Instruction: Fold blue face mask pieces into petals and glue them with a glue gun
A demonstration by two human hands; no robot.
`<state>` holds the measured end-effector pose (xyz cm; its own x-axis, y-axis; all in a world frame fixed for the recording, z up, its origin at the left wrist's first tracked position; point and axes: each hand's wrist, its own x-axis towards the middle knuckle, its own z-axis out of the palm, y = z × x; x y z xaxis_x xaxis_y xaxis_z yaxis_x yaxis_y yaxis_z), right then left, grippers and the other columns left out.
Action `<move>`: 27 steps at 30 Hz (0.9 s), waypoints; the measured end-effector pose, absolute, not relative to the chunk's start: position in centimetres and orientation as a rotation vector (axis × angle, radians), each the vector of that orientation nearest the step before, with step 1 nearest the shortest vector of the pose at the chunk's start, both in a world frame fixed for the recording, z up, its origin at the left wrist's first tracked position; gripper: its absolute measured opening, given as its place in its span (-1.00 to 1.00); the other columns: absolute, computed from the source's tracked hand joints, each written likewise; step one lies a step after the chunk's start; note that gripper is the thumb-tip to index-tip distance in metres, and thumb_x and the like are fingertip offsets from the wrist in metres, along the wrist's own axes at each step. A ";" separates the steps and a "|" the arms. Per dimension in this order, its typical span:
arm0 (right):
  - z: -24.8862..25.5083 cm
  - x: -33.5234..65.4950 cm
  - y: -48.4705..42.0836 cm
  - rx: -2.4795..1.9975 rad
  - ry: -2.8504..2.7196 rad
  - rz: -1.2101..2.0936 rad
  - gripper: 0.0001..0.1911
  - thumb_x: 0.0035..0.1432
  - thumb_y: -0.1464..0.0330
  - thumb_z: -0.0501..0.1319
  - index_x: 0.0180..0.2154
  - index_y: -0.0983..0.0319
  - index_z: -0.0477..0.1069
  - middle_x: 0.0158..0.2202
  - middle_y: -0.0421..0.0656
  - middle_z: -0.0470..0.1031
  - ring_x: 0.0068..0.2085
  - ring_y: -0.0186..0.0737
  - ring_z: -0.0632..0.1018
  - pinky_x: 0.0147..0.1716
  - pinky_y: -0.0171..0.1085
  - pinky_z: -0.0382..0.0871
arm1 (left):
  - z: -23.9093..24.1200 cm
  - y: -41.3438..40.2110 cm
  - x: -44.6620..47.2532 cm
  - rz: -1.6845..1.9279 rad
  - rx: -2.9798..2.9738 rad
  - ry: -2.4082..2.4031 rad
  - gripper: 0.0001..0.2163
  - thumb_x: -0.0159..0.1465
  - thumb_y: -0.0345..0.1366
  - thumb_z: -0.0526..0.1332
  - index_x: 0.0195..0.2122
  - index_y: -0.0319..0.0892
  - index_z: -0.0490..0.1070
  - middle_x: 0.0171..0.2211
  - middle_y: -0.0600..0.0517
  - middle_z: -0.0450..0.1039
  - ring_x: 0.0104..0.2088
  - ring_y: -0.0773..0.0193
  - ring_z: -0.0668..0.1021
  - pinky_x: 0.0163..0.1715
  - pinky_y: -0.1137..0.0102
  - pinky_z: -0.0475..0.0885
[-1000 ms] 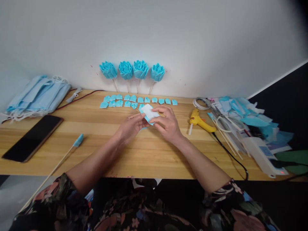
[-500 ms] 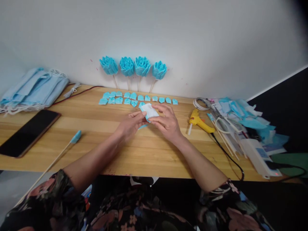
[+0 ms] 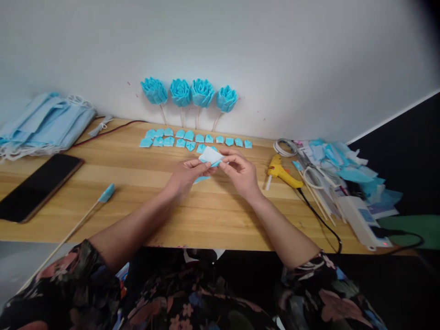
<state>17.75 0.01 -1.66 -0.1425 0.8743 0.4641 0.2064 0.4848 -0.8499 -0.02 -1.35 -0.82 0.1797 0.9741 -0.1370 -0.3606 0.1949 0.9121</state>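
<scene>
Between my two hands is a small piece of face-mask fabric [image 3: 211,155], white on its upper face with a blue folded edge along the bottom. My left hand [image 3: 187,178] pinches its left lower edge, and my right hand [image 3: 239,173] grips the right end between thumb and fingers. Just below my fingers another blue piece [image 3: 201,179] lies on the wooden table [image 3: 213,220]. Behind them, two rows of folded blue petals [image 3: 168,141] are laid out. A stick with a blue bud tip [image 3: 106,193] rests to the left of my left forearm.
Several blue fabric roses [image 3: 180,93] on sticks lean against the wall. Face masks [image 3: 48,121] and a phone [image 3: 41,187] lie at the left. At the right are a yellow glue gun [image 3: 282,172], scissors [image 3: 314,176], a power strip [image 3: 364,222] and blue scraps [image 3: 357,169].
The fabric piece has been folded at its lower edge, so a blue strip now shows there. My right thumb has moved up onto that edge. The view has shifted slightly.
</scene>
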 end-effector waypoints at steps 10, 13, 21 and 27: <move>-2.0 17.7 0.0 -1.029 -1.533 0.926 -0.79 0.09 0.18 0.34 -0.33 0.17 0.49 -0.35 -0.21 0.52 -0.35 -0.31 0.48 -0.28 -0.27 0.39 | -1.0 -1.4 0.0 1.138 0.900 0.906 -0.89 0.10 -0.27 0.38 -0.43 -0.20 0.61 -0.38 -0.06 0.61 -0.32 0.24 0.58 -0.12 0.26 0.42; -1.9 17.5 0.0 -1.027 -1.518 0.923 -0.78 0.07 0.18 0.34 -0.32 0.17 0.47 -0.37 -0.22 0.51 -0.34 -0.30 0.47 -0.29 -0.27 0.38 | -1.1 -1.4 0.0 1.147 0.903 0.914 -0.88 0.09 -0.26 0.39 -0.43 -0.21 0.61 -0.38 -0.07 0.61 -0.32 0.24 0.58 -0.13 0.26 0.42; -1.6 17.2 0.0 -0.973 -1.505 0.980 -0.61 0.09 0.22 0.31 -0.02 0.14 0.42 -0.30 -0.21 0.52 -0.25 -0.26 0.53 -0.17 -0.20 0.43 | -0.8 -1.3 -0.1 1.115 1.083 1.009 -0.82 0.12 -0.16 0.36 -0.43 -0.18 0.60 -0.50 0.02 0.52 -0.48 0.33 0.45 -0.39 0.39 0.32; -2.0 17.3 0.1 -0.950 -1.500 1.030 -0.57 0.07 0.22 0.33 0.00 0.13 0.44 -0.23 -0.17 0.56 -0.20 -0.23 0.55 -0.10 -0.16 0.44 | -0.7 -1.3 -0.3 1.082 1.176 1.118 -0.80 0.09 -0.15 0.37 -0.54 -0.16 0.54 -0.58 0.06 0.41 -0.57 0.39 0.32 -0.52 0.43 0.18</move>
